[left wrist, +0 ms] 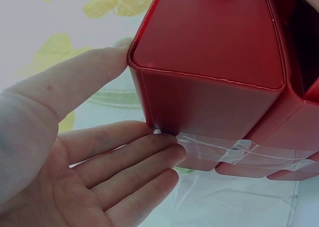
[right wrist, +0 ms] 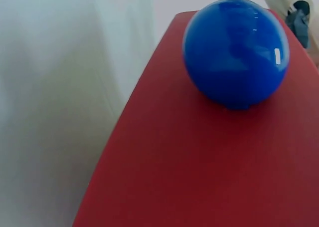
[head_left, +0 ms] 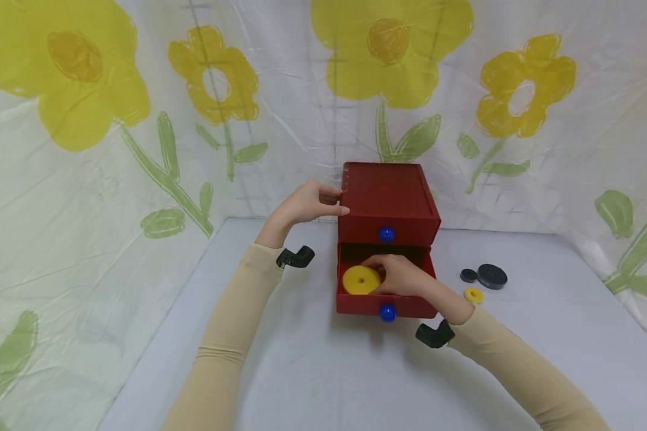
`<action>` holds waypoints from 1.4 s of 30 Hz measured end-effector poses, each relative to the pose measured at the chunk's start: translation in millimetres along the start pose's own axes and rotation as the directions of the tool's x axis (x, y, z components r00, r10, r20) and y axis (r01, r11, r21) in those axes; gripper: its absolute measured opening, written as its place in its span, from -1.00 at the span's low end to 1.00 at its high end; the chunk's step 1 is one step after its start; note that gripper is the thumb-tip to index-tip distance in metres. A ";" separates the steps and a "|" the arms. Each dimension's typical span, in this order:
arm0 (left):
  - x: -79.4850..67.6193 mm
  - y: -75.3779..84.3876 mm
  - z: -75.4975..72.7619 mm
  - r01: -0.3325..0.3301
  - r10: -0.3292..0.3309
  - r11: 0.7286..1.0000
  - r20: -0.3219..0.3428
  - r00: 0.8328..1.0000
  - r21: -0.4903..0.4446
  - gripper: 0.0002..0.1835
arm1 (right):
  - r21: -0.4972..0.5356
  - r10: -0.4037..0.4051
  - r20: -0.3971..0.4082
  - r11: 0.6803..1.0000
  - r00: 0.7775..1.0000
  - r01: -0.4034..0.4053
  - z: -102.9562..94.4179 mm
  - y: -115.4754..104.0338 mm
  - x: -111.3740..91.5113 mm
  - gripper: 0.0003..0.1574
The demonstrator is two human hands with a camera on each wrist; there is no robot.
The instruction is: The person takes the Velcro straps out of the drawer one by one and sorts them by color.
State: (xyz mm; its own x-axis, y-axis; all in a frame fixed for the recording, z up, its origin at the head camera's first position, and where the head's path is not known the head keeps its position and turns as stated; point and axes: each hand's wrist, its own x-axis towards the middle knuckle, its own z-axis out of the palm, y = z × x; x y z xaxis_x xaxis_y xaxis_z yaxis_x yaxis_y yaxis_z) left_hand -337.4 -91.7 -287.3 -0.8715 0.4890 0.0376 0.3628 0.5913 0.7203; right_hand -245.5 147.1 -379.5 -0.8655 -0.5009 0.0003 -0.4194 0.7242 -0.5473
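Note:
A red two-drawer box (head_left: 385, 191) stands on the table, its lower drawer (head_left: 350, 304) pulled out. Inside that drawer is a large yellow disc (head_left: 360, 280) with a small centre hole, and my right hand (head_left: 401, 276) holds its right edge between thumb and fingers. The right wrist view shows only the drawer's red front (right wrist: 199, 157) and blue knob (right wrist: 235, 52); the hand is out of that picture. At the box's upper left, my left hand (head_left: 308, 202) touches the side with thumb and fairly straight fingers (left wrist: 134, 159) spread along an edge.
On the table right of the box lie a large black disc (head_left: 492, 276), a small black disc (head_left: 468, 275) and a small yellow disc (head_left: 473, 295). The upper drawer with its blue knob (head_left: 386, 234) is closed. A flower-printed curtain (head_left: 291, 72) hangs behind.

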 end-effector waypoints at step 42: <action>-0.6 2.4 -0.4 0.012 -0.012 1.000 0.005 1.000 -0.008 -0.32 | 0.046 0.095 -0.079 0.995 0.992 -0.092 -64.3 16.1 -51.9 -0.07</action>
State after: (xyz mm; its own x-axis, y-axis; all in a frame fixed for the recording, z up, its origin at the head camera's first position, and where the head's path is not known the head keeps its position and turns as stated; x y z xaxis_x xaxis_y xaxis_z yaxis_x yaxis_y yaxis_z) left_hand -336.1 -90.9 -285.3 -0.8743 0.4847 0.0255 0.3495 0.5923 0.7260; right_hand -224.9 215.2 -334.5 -0.9204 -0.3908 0.0138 -0.3248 0.7444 -0.5833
